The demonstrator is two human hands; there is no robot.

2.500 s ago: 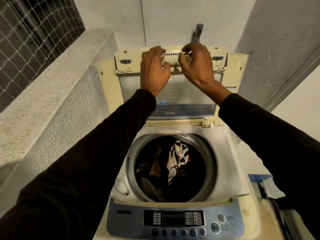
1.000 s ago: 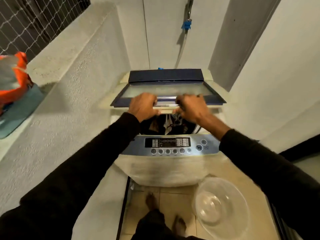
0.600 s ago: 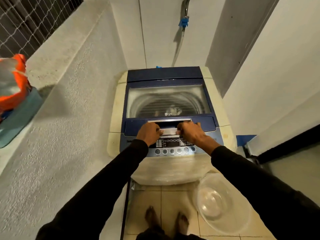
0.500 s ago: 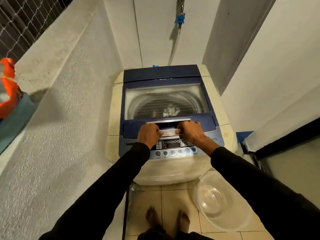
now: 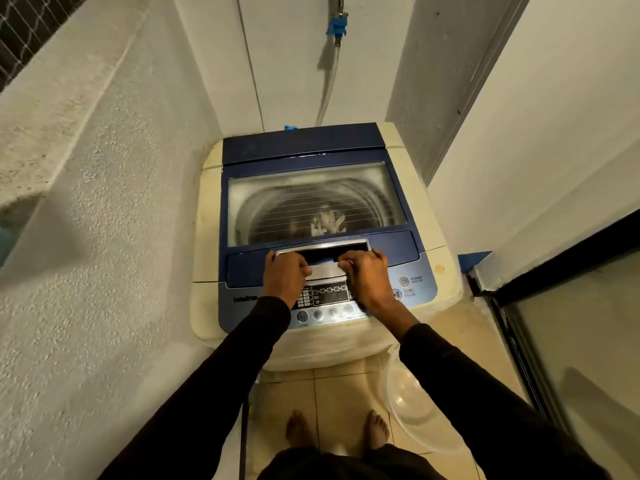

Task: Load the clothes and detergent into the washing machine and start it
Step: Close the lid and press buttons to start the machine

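The top-loading washing machine (image 5: 440, 268) stands ahead of me with its blue lid (image 5: 304, 143) lying flat and closed. Through the lid's clear window I see the drum and some clothes (image 5: 327, 221) inside. My left hand (image 5: 285, 277) and my right hand (image 5: 365, 275) both rest on the silver lid handle (image 5: 325, 270) at the lid's front edge, fingers curled over it. Just below my hands lies the control panel (image 5: 329, 294), with the power and start buttons (image 5: 403, 287) to the right of my right hand.
A clear plastic basin (image 5: 412, 403) sits on the tiled floor to the right of my bare feet. A rough white wall with a ledge runs along the left. A hose with a blue fitting (image 5: 337, 27) hangs behind the machine. A dark-framed door (image 5: 554, 296) is at right.
The lid was upright and the drum open; my hands brought it down until it lay flat. Over the last half second my hands have stayed on the handle.
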